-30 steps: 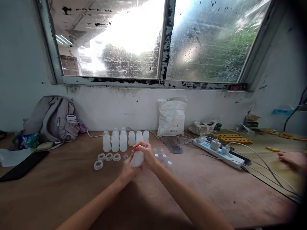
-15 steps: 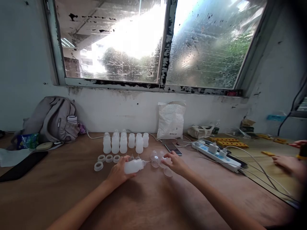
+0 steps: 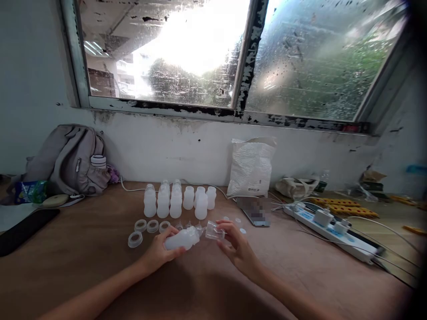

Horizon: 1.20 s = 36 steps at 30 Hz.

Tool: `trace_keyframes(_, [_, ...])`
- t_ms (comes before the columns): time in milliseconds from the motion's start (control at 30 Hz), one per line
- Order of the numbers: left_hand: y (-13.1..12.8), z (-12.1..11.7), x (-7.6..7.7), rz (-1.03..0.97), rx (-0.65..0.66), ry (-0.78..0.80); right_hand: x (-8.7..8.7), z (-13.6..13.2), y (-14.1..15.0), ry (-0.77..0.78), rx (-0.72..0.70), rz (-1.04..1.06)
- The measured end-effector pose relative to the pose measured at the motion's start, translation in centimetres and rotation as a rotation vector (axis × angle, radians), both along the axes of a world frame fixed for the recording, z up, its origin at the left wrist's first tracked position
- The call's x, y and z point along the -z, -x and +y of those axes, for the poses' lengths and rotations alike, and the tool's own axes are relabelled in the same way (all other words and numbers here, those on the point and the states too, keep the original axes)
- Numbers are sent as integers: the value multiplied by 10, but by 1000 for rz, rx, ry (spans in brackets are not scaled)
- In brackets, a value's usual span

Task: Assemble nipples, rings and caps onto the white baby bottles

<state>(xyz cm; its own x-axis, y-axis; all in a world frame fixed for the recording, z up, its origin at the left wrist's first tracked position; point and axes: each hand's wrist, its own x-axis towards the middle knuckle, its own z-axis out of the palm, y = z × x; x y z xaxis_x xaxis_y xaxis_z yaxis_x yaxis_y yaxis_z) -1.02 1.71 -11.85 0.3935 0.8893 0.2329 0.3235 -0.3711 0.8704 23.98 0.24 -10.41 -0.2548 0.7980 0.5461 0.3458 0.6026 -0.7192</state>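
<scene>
A: What do we have nearest to us?

B: With our left hand (image 3: 159, 250) we hold a white bottle (image 3: 178, 240), its fingers and thumb closed around the lower part. The bottle is tilted over, and its top points to the right.

A: And our right hand (image 3: 239, 252)?

B: It holds a clear cover (image 3: 212, 230) by the right end, with curved fingers. The cover is just beside the bottle's top; we cannot tell if these two are touching.

A: What do we see behind, on the table (image 3: 100, 235)?

B: At the left we have four rings (image 3: 152, 222), three in a row and one nearer to us. Behind the held bottle there are some clear teats (image 3: 189, 225), partly hidden. Farther stand three covered bottles (image 3: 163, 205), and beside them, to the right, several uncovered bottles (image 3: 201, 209).

A: And the farthest?

B: We see a white bag (image 3: 251, 166) near the wall (image 3: 173, 151), below the window (image 3: 196, 44).
</scene>
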Motion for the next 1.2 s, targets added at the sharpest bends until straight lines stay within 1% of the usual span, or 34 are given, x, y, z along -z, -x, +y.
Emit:
trace_keyframes(133, [2,4,2,-119,13,135,27,11,15,11,-2,163])
trace_keyframes(233, [4,2,-1,-97,-22,175,35,10,18,46,-48,246])
trace_keyframes(300, [4,0,-5,-52,-49,163,34,8,17,72,-81,266])
trace_keyframes(400, [3,-2,-9,3,-52,151,30,4,14,113,-84,264])
trace_keyframes(533, [2,-5,-10,-1,-65,158,29,2,14,134,-73,319])
trace_keyframes(600, [3,-5,-9,-4,-43,177,30,3,15,140,-50,379])
trace_keyframes(667, [6,-4,-10,-2,-1,227,31,4,15,152,-13,414])
trace_keyframes(800, [9,-1,-12,-45,44,314,28,4,14,213,22,358])
trace_keyframes(900, [10,0,-12,-70,59,345,27,2,14,260,-29,289])
trace_keyframes(1100, [10,-1,-12,-74,69,376,30,0,13,203,-139,268])
trace_keyframes(1200, [8,-2,-11,-97,50,382,28,0,14,212,-200,222])
